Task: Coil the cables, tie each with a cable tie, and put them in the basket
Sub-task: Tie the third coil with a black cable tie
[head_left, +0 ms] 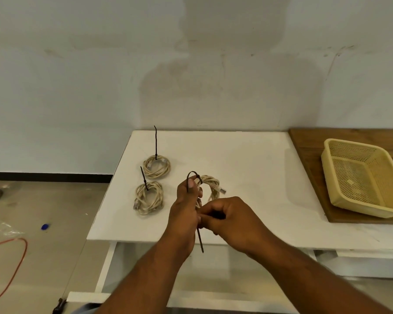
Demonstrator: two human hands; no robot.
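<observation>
Two hands at frame centre: left hand [186, 207] gripping beige coiled cable [210, 185], right hand [232, 219] pinching black cable tie [199, 240]; empty yellow plastic mesh basket [361, 177] sitting right on white surface [247, 159].

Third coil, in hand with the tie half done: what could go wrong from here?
1. The third coil is held in the air by the left hand alone; loops may spring loose before the black tie cinches.
2. The right hand pulls the tail near the table edge; a dropped coil could fall to the floor.
</observation>
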